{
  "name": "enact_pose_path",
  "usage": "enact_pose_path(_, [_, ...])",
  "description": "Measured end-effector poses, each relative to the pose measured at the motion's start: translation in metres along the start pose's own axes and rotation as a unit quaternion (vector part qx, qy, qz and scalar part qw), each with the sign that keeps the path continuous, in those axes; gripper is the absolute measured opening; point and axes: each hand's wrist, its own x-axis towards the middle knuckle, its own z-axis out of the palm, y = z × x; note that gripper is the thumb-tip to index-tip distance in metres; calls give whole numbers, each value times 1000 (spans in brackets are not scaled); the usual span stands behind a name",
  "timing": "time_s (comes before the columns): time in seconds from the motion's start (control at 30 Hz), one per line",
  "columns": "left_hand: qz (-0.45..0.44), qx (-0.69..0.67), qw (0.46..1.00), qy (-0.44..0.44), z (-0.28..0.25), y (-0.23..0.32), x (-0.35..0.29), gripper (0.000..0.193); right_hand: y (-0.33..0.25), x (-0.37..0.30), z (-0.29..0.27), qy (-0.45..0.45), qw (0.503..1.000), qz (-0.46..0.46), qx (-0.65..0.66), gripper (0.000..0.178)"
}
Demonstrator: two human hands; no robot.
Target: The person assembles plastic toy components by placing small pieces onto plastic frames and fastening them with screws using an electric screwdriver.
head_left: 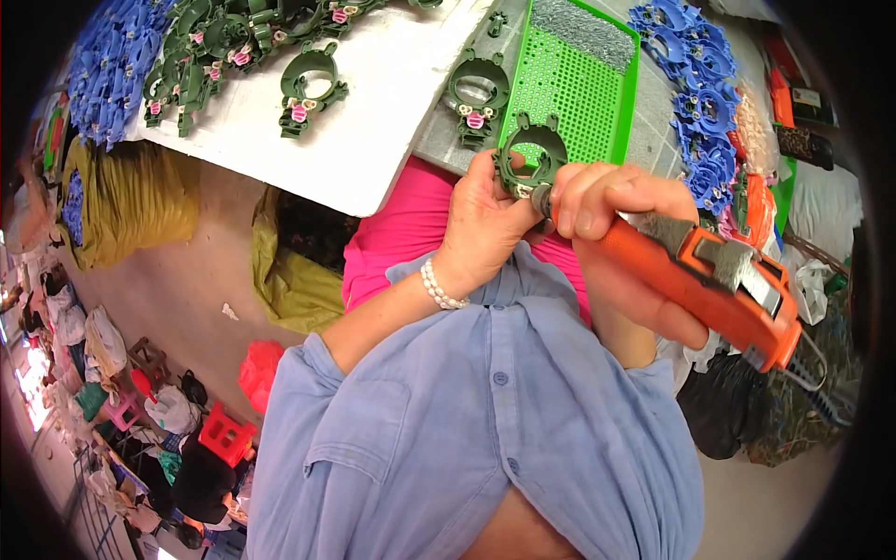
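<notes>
My left hand (481,229), a pearl bracelet at its wrist, is closed on a dark green plastic ring part (533,140) just beyond my lap. In my right hand (621,201) is an orange corded electric screwdriver (695,275), pointing left. Its tip meets the lower end of the ring part, though my fingers partly hide the contact. A similar green part with a pink piece (477,93) lies on the table just beyond my left hand. Behind the held part is a bright green perforated tray (569,93), with a heap of small silvery screws (583,35) at its far end.
On a white board (373,112) at the left lie a single green part (310,91) and a pile of others (219,47). Blue plastic parts are heaped at far left (107,65) and at right (695,103). Yellow sacks (145,201) stand on the floor, with a red stool (226,434) behind.
</notes>
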Motion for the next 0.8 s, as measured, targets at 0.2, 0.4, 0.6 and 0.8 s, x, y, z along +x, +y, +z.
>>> enact_pose_path(0.2, [8,-26,1000,-1,-5,3,-1,34,0,1,4,13,1000,-6,-17,98])
enact_pose_path(0.4, [-8,6,1000,1,-17,19,-10,39,-1,9,15,23,998,-28,51,102])
enact_pose_path(0.6, [43,61,995,-65,-57,60,-57,51,-37,7,-27,95,995,18,1,97])
enact_pose_path(0.8, [94,53,980,169,-154,76,-112,52,-18,9,-47,108,991,75,17,96])
